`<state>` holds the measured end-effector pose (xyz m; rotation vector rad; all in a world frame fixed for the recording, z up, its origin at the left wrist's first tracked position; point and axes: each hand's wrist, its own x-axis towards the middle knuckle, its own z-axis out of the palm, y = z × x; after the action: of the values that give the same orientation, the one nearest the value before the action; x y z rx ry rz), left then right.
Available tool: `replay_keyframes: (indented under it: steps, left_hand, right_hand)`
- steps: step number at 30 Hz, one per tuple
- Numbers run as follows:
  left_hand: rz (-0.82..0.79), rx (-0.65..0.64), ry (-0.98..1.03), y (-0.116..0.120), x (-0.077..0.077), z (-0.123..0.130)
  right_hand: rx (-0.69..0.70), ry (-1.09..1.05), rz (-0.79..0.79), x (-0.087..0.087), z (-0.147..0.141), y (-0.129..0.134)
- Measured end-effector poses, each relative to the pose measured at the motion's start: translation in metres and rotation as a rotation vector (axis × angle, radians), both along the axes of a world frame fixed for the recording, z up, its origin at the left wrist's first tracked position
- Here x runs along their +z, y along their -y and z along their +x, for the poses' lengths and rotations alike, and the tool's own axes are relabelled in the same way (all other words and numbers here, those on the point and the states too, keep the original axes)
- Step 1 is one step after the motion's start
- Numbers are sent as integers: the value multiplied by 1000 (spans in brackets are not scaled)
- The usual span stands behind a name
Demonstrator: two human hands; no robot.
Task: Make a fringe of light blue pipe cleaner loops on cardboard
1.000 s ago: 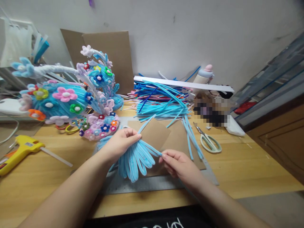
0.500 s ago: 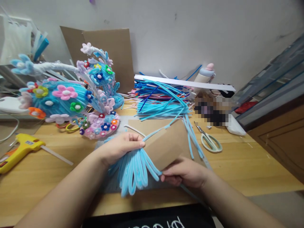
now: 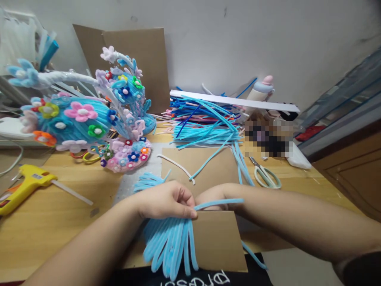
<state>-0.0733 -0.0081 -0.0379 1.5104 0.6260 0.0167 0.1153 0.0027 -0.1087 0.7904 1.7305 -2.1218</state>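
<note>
My left hand (image 3: 171, 200) pinches the light blue looped stems (image 3: 172, 246) against the top edge of a cardboard piece (image 3: 218, 238). The loops fan out below its fingers, and more blue strands show behind the wrist. A short stem end points right from the pinch. Behind the cardboard's upper edge is my right hand (image 3: 212, 196), partly covered by my left fingers and the stem; its fingertips are hidden. Farther back, a white stem (image 3: 175, 165) and a thin blue stem (image 3: 208, 161) lie on flat cardboard.
A yellow glue gun (image 3: 29, 184) lies at left, beneath flower-covered blue lamp-like ornaments (image 3: 71, 121). A pile of blue and pink stems (image 3: 205, 127) sits at back centre. Scissors (image 3: 266, 176) are at right. A bottle (image 3: 258, 91) stands near the wall.
The cardboard and blue loops have come down toward me and turned more upright. My right hand has moved from the loops' lower right to behind the cardboard's top edge. My left hand shifted right and down.
</note>
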Motion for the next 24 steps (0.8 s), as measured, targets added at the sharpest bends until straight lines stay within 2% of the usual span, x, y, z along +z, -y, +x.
replay_keyframes:
  steps: [3, 7, 11, 19, 24]
  left_hand:
    - [81, -2, -14, 0, 2, 0]
    - [145, -6, -11, 0, 6, -1]
    - [164, -13, -55, 1, 8, -2]
    - [187, -10, -72, 3, 2, 0]
    - [154, 5, -119, 6, -5, 2]
  right_hand:
    - [50, 94, -151, 12, -3, -11]
    - [69, 156, -313, 46, -7, -27]
    - [50, 168, -384, 74, -8, -38]
    - [22, 285, -234, 87, -13, -29]
    - [-92, 371, 55, 98, -11, -5]
